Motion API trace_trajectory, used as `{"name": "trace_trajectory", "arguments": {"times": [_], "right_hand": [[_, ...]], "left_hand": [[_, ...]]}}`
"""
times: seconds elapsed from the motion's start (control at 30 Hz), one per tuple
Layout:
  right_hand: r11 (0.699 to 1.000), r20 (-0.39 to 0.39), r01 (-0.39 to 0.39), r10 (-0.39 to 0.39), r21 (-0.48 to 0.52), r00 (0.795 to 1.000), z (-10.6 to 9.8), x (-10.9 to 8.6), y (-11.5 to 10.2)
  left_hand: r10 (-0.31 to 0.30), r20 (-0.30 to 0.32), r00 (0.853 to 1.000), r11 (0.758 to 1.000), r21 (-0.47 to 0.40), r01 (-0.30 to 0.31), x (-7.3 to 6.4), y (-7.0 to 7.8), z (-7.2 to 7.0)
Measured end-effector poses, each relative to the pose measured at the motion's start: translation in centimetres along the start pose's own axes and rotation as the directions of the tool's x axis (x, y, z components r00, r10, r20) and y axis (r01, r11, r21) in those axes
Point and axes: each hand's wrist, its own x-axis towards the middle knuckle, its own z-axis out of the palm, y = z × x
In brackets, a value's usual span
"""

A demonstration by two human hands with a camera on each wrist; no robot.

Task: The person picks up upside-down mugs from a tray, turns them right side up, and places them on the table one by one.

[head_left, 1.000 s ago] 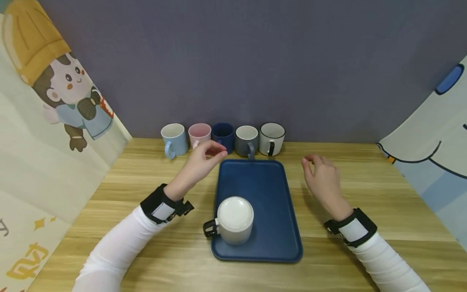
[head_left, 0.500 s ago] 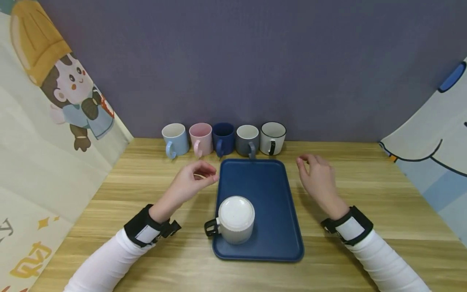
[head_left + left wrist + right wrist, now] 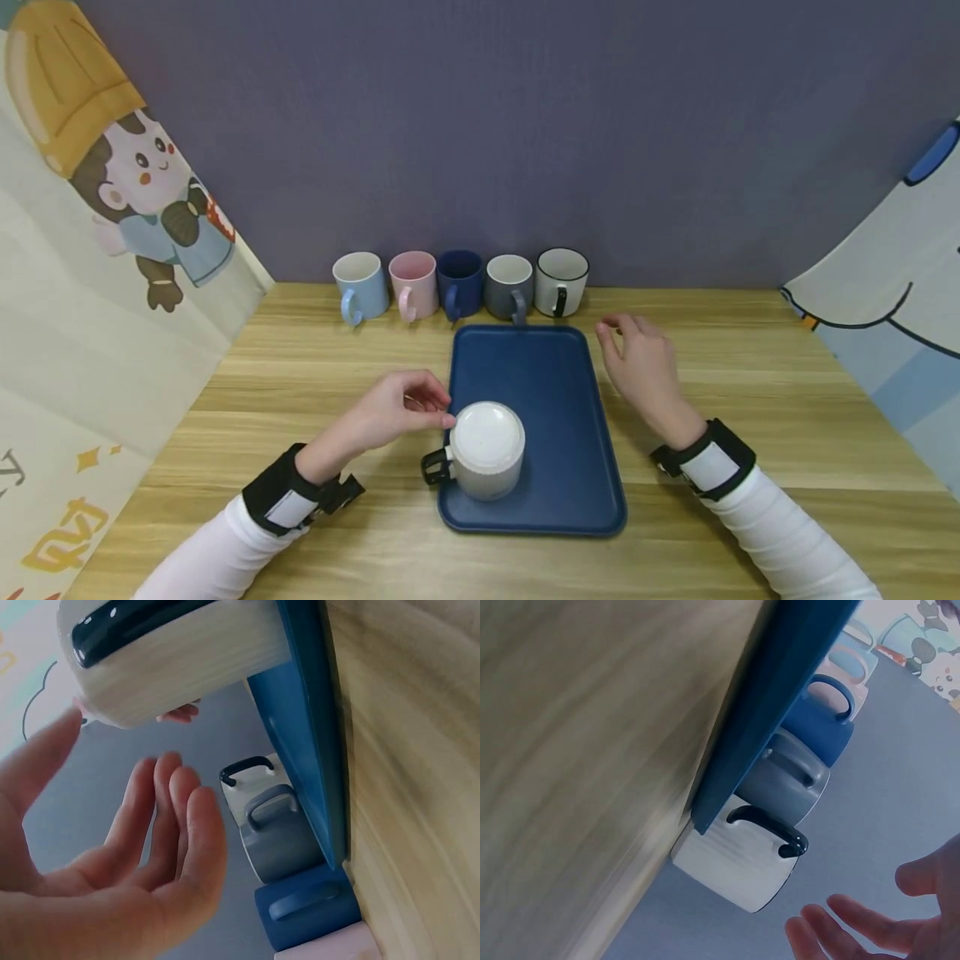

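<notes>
A white mug (image 3: pixel 489 446) with a black handle (image 3: pixel 436 467) stands upside down at the near left of the blue tray (image 3: pixel 558 417). Its handle points left, out over the tray's rim. My left hand (image 3: pixel 397 410) is beside the mug, holding nothing. Its fingers are loosely bent, and the thumb tip is right at the edge of the mug's upturned base. In the left wrist view, the thumb (image 3: pixel 45 761) and fingers stand wide apart near the mug (image 3: pixel 187 675). To the right of the tray's far end hovers my right hand (image 3: pixel 643 367), fingers relaxed and bare of any object.
Along the grey back wall stand several upright mugs in a row: light blue (image 3: pixel 363 287), pink (image 3: pixel 417 287), navy (image 3: pixel 465 283), grey (image 3: pixel 504 292) and white with a black rim (image 3: pixel 566 283). They sit just beyond the tray on the wooden table (image 3: pixel 315 367).
My left hand has drawn back from the row of mugs toward me, down to the overturned mug. My right hand has shifted slightly left, toward the tray. The mugs and tray have stayed put.
</notes>
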Motion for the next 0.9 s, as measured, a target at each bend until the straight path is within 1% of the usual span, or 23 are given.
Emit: {"name": "trace_trajectory", "arguments": {"times": [0.13, 0.23, 0.33, 0.47, 0.63, 0.77, 0.9], "right_hand": [[1.000, 0.011, 0.004, -0.005, 0.010, 1.000, 0.1, 0.0, -0.4], [1.000, 0.023, -0.001, 0.001, 0.014, 1.000, 0.2, 0.0, -0.7], [1.000, 0.021, 0.003, -0.004, 0.017, 1.000, 0.3, 0.2, -1.0], [1.000, 0.015, 0.014, -0.014, 0.022, 1.000, 0.4, 0.3, -1.6], [0.999, 0.026, 0.010, -0.011, 0.031, 1.000, 0.6, 0.5, -2.3], [0.999, 0.034, 0.013, -0.015, 0.039, 0.999, 0.7, 0.6, -2.9], [0.999, 0.029, 0.029, -0.031, 0.041, 0.999, 0.8, 0.5, -3.3]], "left_hand": [[-0.012, 0.085, 0.996, 1.000, 0.004, 0.012, -0.5, -0.3, 0.2], [-0.007, 0.124, 0.992, 1.000, 0.024, 0.004, -0.7, -0.5, 0.4], [0.002, 0.151, 0.989, 0.999, 0.032, -0.007, -0.9, -0.6, 0.4], [0.001, 0.186, 0.983, 1.000, 0.013, -0.003, -1.1, -0.4, 0.4], [-0.013, 0.213, 0.977, 1.000, -0.005, 0.014, -1.2, -0.3, 0.4], [-0.019, 0.231, 0.973, 1.000, 0.008, 0.017, -1.2, -0.3, 0.3], [-0.045, 0.253, 0.966, 0.999, 0.023, 0.041, -1.3, -0.3, 0.5]]}}
